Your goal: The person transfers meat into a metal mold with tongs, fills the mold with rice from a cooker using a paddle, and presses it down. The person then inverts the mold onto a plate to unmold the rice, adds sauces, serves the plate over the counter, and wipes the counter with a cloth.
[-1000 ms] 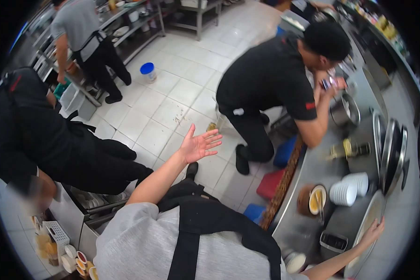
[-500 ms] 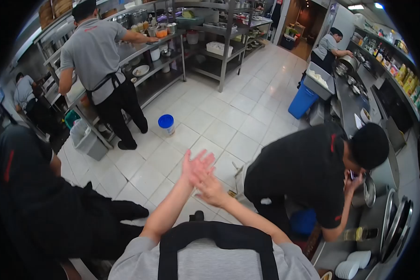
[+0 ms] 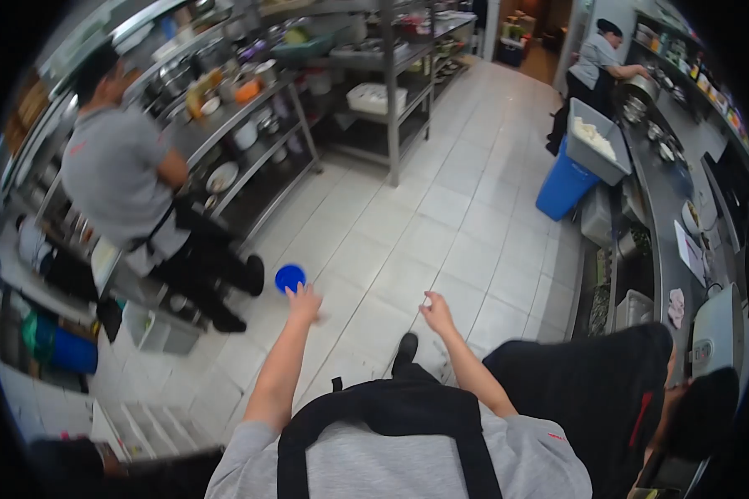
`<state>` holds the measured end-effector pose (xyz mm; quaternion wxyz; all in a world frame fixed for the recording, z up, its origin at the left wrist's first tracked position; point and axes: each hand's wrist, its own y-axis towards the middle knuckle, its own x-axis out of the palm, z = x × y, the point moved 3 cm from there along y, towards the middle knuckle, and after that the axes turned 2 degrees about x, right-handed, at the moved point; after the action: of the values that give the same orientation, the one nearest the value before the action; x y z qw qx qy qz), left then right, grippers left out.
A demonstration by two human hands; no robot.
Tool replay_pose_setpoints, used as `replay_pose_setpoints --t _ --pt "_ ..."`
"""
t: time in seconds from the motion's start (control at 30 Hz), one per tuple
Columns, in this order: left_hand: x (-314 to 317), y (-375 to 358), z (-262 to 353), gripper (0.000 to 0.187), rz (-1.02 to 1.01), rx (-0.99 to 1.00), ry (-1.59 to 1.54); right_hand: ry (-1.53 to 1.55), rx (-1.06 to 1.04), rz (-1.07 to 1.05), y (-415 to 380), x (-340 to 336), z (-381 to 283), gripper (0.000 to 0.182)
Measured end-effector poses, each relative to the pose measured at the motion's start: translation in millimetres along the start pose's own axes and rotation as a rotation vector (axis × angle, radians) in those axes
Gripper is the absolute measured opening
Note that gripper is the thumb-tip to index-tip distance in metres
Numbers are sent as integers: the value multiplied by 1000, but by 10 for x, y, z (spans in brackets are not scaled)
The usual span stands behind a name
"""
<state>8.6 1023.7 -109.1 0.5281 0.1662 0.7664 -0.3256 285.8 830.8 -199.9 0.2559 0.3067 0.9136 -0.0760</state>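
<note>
My left hand is raised with its fingers spread, in front of the lower edge of a blue-topped container on the tiled floor; whether they touch cannot be told. Nothing shows in its grasp. On the right, my right hand hangs in the air over the floor tiles, fingers bent and apart, with nothing in it. The hands are well apart. Below them, one dark shoe shows on the floor.
A person in grey stands at the left shelving. Close on my right, a person in black bends by the steel counter. A blue bin and another person are farther back.
My hands have come apart from each other. The view has moved forward past the person in black. The person in grey has drawn an arm back from the shelf.
</note>
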Motion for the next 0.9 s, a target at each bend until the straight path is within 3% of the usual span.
replay_pose_setpoints --t 0.03,0.07,0.1,0.17,0.2,0.27,0.33,0.4,0.43,0.5,0.53,0.6,0.63,0.67,0.7,0.73,0.77,0.8,0.83,0.87,0.9 --pt "332 275 -106 34 493 164 67 -75 -40 14 268 -73 39 43" --pt "300 472 -170 28 229 -57 -504 -139 -74 28 592 -101 18 46" --pt "769 793 -392 26 392 -6 -814 -126 15 -22 863 -221 -10 48" --pt "723 876 -504 23 513 -192 -856 -145 13 -18 1460 -341 47 47" --pt "776 972 -574 24 374 -365 -815 -178 -3 -38 1733 -440 97 46" --pt "812 1208 -685 24 168 -690 -1188 -179 3 -89 2356 -632 62 44" --pt "911 1577 -747 31 361 -612 -888 -175 -2 -136 3039 -813 -155 43" --pt "991 2030 -778 40 769 -398 -691 -168 -55 -163 3703 -993 -334 41" --pt "858 2380 -753 40 768 -379 -702 -177 -44 -148 4032 -1072 -317 41" --pt "766 3019 -831 36 198 -778 -935 -59 11 -136 4640 -1220 -232 39" --pt "704 3403 -812 36 191 -763 -935 -63 22 -126 4884 -1262 -65 39" --pt "633 4357 -667 23 -130 -27 -415 -281 -5 -45 5349 -1323 594 38" --pt "418 4808 -573 22 -155 -126 -483 -321 76 -38 5479 -1379 964 39" --pt "178 5272 -446 21 -184 -228 -552 -473 202 -167 5552 -1493 1276 41" --pt "-46 5806 -317 21 -8 -147 -584 -562 260 -215 5543 -1573 1862 44" --pt "-273 6334 -172 22 166 -71 -614 -665 505 -355 5495 -1780 2125 46" --pt "-626 6838 32 21 85 -98 -806 -653 625 -314 5388 -1932 2673 45" --pt "-1428 7156 315 27 -141 -168 -800 -707 593 -183 5239 -2110 3156 39" --pt "-1848 7613 537 39 -40 -109 -676 -594 968 -369 5301 -2440 2877 46" --pt "-2312 7995 769 49 -83 4 -708 -546 1062 -335 5264 -2666 3071 42" --pt "-2524 8416 1007 52 175 231 -737 -534 1082 -211 5230 -2891 3266 38"
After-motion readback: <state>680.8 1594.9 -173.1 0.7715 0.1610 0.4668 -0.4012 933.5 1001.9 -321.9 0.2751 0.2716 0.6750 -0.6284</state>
